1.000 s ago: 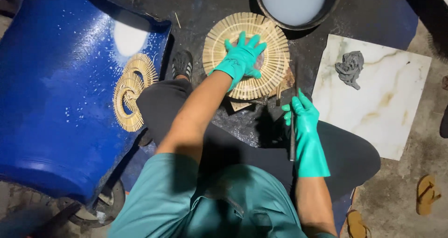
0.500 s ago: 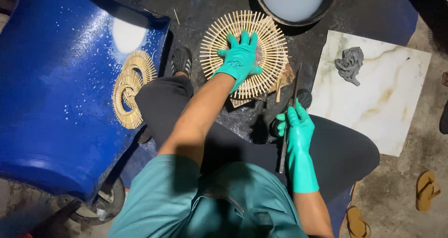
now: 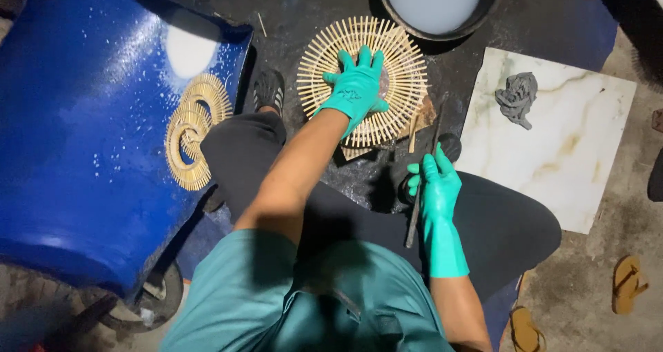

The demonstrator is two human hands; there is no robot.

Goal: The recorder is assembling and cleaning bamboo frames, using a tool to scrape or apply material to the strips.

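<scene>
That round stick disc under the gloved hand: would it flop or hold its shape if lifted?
The stick disc probably stays fairly stiff: its thin sticks fan out straight. It looks light, being mostly gaps. The stick tips seem fragile. The left hand lies flat on it.

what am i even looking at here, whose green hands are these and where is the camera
The camera sits on a person's head and looks straight down, so you see their own arms, lap and the floor in front of them. Both hands wear green rubber gloves. The left hand lies flat, fingers spread, on a round disc of thin pale sticks that fan out like spokes. The right hand holds a thin dark stick-like tool, nearer the lap. On the dark floor there is also a bowl of whitish liquid at the top, a white marble tile with a crumpled grey rag on it, and a blue drum with two finished woven rings resting on it. Sandals lie at the lower right.
</scene>
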